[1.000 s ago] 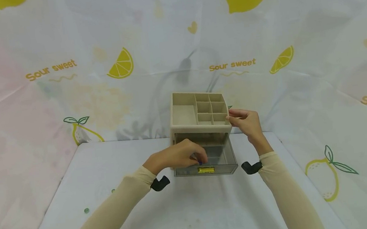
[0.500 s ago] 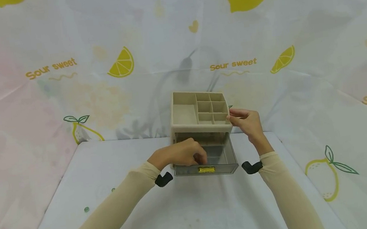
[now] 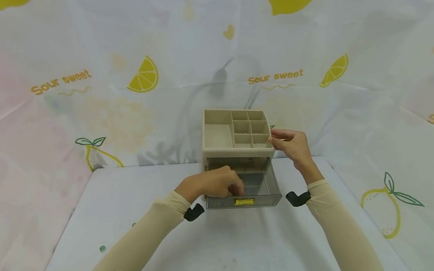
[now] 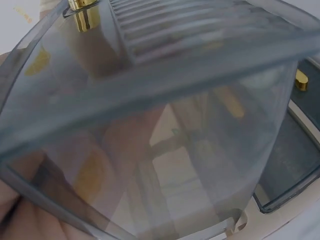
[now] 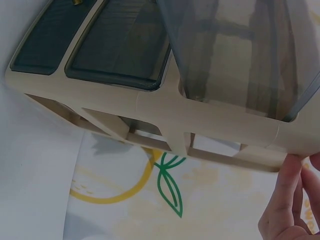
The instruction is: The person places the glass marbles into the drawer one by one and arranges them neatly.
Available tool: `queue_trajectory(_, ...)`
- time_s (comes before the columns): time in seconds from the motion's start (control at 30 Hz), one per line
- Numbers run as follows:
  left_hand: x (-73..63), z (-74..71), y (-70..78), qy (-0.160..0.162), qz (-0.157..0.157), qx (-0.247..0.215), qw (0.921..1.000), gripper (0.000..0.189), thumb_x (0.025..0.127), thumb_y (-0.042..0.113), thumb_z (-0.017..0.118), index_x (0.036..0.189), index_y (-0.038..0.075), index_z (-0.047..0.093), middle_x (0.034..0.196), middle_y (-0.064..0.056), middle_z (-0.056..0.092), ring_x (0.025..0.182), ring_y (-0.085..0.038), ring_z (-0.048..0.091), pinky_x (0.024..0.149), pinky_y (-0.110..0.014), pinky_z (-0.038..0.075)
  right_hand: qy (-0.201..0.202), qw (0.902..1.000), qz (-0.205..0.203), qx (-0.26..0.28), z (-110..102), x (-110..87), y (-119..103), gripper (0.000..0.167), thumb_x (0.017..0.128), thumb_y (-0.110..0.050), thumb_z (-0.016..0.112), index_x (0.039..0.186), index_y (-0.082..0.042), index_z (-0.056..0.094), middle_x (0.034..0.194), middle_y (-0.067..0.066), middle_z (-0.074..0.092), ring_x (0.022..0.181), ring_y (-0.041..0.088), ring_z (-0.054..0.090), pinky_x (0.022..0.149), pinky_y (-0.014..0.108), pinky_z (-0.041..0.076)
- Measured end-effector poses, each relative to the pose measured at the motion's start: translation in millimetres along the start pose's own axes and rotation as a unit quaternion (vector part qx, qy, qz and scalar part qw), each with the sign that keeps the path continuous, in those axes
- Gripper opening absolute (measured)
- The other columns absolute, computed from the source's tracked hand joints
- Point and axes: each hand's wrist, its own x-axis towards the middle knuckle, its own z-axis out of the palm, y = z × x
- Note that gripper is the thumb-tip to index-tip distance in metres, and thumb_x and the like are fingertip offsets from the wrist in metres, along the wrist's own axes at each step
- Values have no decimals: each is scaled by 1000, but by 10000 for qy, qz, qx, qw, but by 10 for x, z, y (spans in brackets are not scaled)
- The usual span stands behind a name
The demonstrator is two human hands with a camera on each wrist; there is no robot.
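Note:
A beige desktop drawer organizer (image 3: 238,151), with open compartments on top, stands at the back of the table. Its top drawer (image 3: 265,200), smoky and see-through with a gold handle (image 3: 244,201), is pulled out. My left hand (image 3: 218,183) reaches over the drawer's left side, fingers bent down into it. The fingertips are hidden and I cannot tell whether they hold anything. In the left wrist view some of its fingers (image 4: 30,220) show at the drawer's edge. My right hand (image 3: 292,145) grips the organizer's upper right corner between thumb and fingers, seen also in the right wrist view.
Two closed dark drawers (image 5: 120,45) sit under the pulled-out one. A small green round piece (image 3: 102,248) lies on the white table (image 3: 214,259) at left, with another bit of green partly behind the left sleeve. A lemon-print cloth (image 3: 182,33) hangs behind and at both sides.
A small blue thing showed at my left fingertips a second ago and is now out of sight. The left hand has shifted slightly right and down in the drawer. My right hand has stayed put.

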Motion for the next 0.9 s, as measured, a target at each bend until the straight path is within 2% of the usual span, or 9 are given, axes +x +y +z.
queue_trajectory(0.27, -4, 4, -3, 13, 47, 49, 10000, 39, 78, -22, 62, 95, 10, 76, 93, 2, 72, 81, -4, 66, 71, -14, 53, 5, 9999, -130, 64, -8, 13, 16, 34, 83, -3, 76, 114, 9, 68, 83, -4, 70, 70, 5, 67, 65, 20, 57)
queue_trajectory(0.43, 1, 7, -23, 113, 259, 249, 9993, 21, 85, -7, 70, 95, 11, 77, 93, 4, 72, 83, -3, 66, 73, -13, 52, -8, 10000, -4, -45, -8, 11, 14, 36, 84, -4, 75, 116, 9, 66, 86, -3, 69, 72, 4, 67, 68, 22, 58)
queue_trajectory(0.6, -13, 25, -28, 279, 380, 283, 9985, 9, 88, 5, 72, 93, 12, 76, 91, 4, 72, 81, -1, 65, 73, -13, 52, -4, 10000, 19, -41, -15, 8, 9, 36, 85, -5, 75, 117, 9, 66, 86, -3, 69, 72, 4, 67, 68, 21, 58)
queue_trajectory(0.77, -38, 44, -17, 493, 412, 158, 9978, 9, 87, 6, 73, 92, 13, 74, 90, 6, 70, 80, 0, 64, 73, -13, 52, -2, 10000, 23, -36, -17, 9, 6, 36, 84, -6, 76, 116, 8, 67, 84, -6, 69, 71, 4, 67, 68, 21, 58)
queue_trajectory(0.9, -44, 67, -36, 721, 606, 227, 9953, 11, 86, 5, 74, 94, 13, 73, 91, 6, 70, 82, 0, 63, 74, -12, 51, -35, 10000, 48, -33, -13, 4, 5, 37, 84, -6, 76, 117, 8, 66, 85, -5, 69, 72, 4, 67, 69, 21, 58)
